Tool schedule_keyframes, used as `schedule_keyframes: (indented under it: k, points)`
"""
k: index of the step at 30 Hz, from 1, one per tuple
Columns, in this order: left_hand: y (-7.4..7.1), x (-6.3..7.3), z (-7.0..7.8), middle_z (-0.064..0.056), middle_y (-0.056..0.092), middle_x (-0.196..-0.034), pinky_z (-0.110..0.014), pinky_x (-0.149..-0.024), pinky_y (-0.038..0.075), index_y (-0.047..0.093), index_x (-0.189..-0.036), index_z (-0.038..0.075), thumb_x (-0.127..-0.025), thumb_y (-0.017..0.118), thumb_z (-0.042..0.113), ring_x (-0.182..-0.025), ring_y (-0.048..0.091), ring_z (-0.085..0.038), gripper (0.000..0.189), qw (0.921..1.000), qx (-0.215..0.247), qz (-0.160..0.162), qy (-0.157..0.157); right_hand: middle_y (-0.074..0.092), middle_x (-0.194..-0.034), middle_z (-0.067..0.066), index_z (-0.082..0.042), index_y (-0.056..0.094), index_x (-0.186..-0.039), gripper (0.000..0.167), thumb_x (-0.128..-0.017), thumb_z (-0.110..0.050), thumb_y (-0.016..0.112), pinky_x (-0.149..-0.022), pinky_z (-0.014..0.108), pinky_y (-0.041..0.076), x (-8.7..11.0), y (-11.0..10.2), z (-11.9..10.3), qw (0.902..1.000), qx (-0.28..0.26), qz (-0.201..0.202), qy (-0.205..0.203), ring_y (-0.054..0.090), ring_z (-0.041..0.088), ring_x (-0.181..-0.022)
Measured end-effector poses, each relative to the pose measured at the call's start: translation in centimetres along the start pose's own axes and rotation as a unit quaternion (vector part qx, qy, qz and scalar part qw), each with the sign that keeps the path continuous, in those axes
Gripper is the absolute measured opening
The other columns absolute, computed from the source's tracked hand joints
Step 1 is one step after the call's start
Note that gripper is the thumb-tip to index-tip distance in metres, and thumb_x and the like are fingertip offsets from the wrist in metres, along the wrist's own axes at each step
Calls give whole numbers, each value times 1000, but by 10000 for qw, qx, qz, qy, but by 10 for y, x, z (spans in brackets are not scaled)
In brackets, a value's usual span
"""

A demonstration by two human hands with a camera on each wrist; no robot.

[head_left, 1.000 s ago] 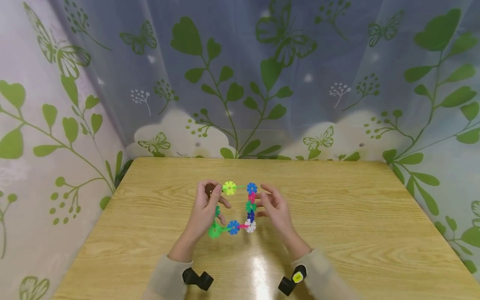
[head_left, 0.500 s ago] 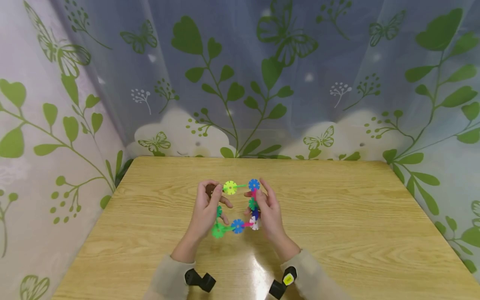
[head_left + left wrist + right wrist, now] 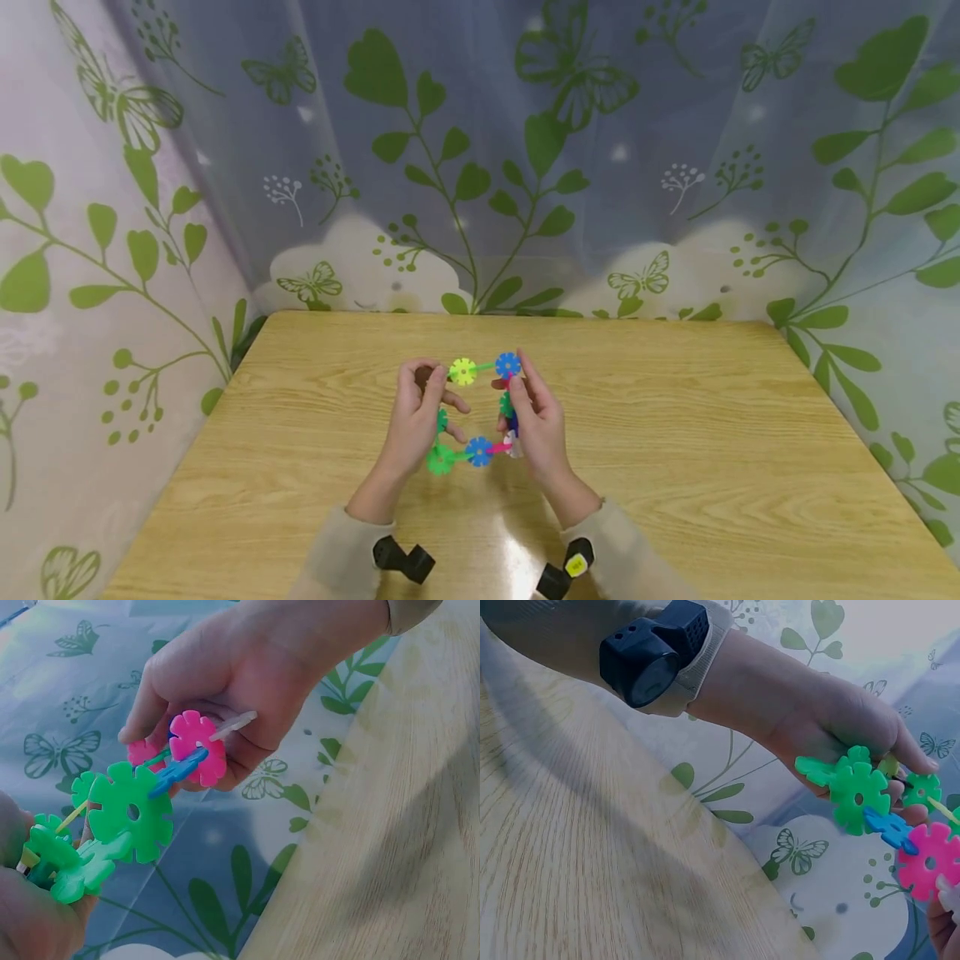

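Observation:
Slotted plastic snowflake discs are linked into a roughly square loop, raised above the table between both hands. Along its far side are a yellow disc and a blue disc. A green disc and another blue disc make up the near side. My left hand pinches the far left corner at a brown disc. On the right side, my right hand grips the discs between thumb and fingers, partly covering them. A pink disc shows beside the right palm in the left wrist view.
The wooden table spreads beneath both hands. Behind it hangs a leaf-and-butterfly patterned curtain, with similar cloth at both sides. A black camera is strapped on the left wrist.
My right hand has moved left from beside the loop and taken hold of its right side. The loop's near side has shifted slightly right; the left hand keeps its grip.

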State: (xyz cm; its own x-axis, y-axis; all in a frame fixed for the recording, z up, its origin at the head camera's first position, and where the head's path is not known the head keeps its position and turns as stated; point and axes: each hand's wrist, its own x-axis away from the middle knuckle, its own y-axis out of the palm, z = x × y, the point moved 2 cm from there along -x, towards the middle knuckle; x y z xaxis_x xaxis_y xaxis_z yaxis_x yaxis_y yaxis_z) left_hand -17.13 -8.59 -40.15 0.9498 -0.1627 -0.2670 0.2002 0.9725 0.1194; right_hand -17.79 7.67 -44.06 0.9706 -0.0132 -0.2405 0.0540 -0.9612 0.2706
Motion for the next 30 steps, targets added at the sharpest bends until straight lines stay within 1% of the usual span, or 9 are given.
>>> schedule_keyframes:
  k: [4,8,10,15,17,21,24,26,30]
  points:
    - [2,1,1,-18,39,-108,-49,-47,55,26,-117,-5,-103,32,14,-76,58,-35,25,10000,-27,-56,-44,62,-105,19,-22,41,-140,43,-98,-24,49,-43,16,46,0,0,-2,10000,48,-1,-15,49,11,-49]
    - [2,1,0,-18,39,-108,-52,-48,55,27,-117,-5,-103,32,15,-76,59,-31,25,9999,-69,-108,-54,65,-99,8,-21,41,-140,42,-98,-23,48,-42,16,45,0,0,-3,9999,125,-77,50,48,11,-48]
    - [2,1,-1,-18,39,-108,-52,-49,55,26,-117,-4,-103,32,15,-76,59,-31,25,9998,-96,-146,-54,65,-97,5,-17,39,-141,42,-99,-19,46,-42,16,45,1,1,-8,9996,204,-136,101,47,12,-48]
    - [4,1,-3,-20,38,-107,-50,-49,56,25,-118,-6,-102,32,14,-78,58,-37,26,9995,-126,-271,-71,62,-98,7,-5,33,-142,43,-101,-11,41,-42,17,45,6,6,-27,9977,630,-224,85,47,13,-49]
    - [5,1,-3,-21,39,-107,-49,-49,56,25,-118,-6,-102,31,14,-79,57,-38,26,9994,-130,-308,-79,62,-98,7,-4,32,-142,42,-101,-10,40,-42,17,44,7,7,-30,9971,729,-215,77,47,14,-49]
    - [7,2,-3,-21,39,-106,-48,-49,56,26,-118,-3,-102,32,13,-76,59,-29,23,9991,-182,-370,-79,60,-99,5,-4,35,-141,43,-100,-8,42,-42,18,43,7,6,-30,9961,866,-180,-19,46,13,-49]
    - [9,3,-2,-22,40,-105,-48,-48,56,25,-117,-4,-102,32,11,-75,59,-25,23,9991,-200,-384,21,60,-99,4,-4,37,-140,42,-99,-7,44,-41,18,42,7,5,-28,9950,967,-218,-131,45,12,-49]
    - [9,3,-1,-22,40,-104,-49,-47,56,25,-117,-5,-102,32,11,-76,59,-31,23,9991,-190,-376,107,61,-99,5,-4,36,-140,42,-99,-7,43,-41,18,43,6,4,-27,9947,983,-274,-145,46,13,-49]
    - [9,1,0,-21,40,-104,-52,-49,55,25,-117,-6,-102,32,11,-80,55,-46,24,9989,-176,-379,201,62,-100,9,-8,35,-141,42,-100,-9,42,-40,18,43,3,-1,-15,9958,845,-363,-41,47,14,-49]
